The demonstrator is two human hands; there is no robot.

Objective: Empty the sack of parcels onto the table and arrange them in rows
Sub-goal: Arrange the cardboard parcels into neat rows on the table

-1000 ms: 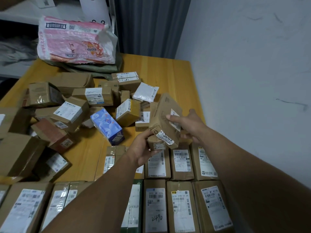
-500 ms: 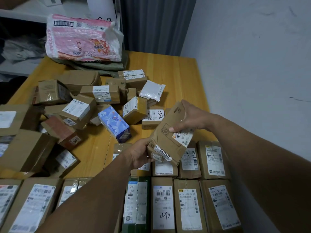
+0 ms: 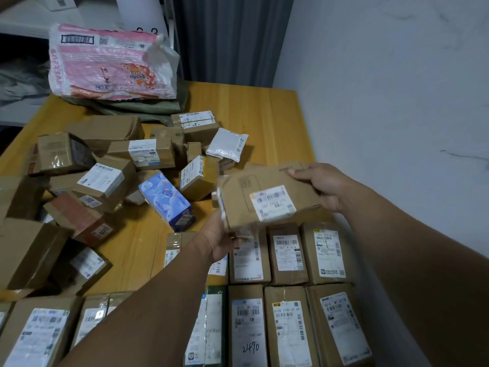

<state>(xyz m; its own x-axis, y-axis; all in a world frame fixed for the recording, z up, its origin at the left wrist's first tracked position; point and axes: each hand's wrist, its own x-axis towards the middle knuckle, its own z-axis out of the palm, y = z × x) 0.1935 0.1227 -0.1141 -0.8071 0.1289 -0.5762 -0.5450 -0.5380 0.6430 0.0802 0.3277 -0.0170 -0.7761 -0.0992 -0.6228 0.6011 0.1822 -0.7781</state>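
Observation:
A flat brown cardboard parcel [image 3: 264, 194] with a white label facing up hovers above the wooden table [image 3: 264, 115]. My right hand [image 3: 322, 185] grips its far right edge, and my left hand [image 3: 221, 241] holds its near left corner from below. Under it, brown labelled parcels [image 3: 288, 250] lie side by side in two rows along the table's near right part. A loose heap of unsorted boxes [image 3: 105, 178] covers the left and middle, among them a blue patterned box [image 3: 166, 200] and a white padded pouch [image 3: 227, 147].
A pink and white sack [image 3: 111, 64] lies on folded green cloth [image 3: 148, 108] at the table's far left. A grey wall [image 3: 383, 102] runs along the table's right edge. A dark curtain [image 3: 232, 38] hangs behind. Bare wood shows at the far right.
The parcel in my hands has turned from a steep tilt to nearly flat, label up. My right hand has slid to its far right edge and my left stays under the near corner.

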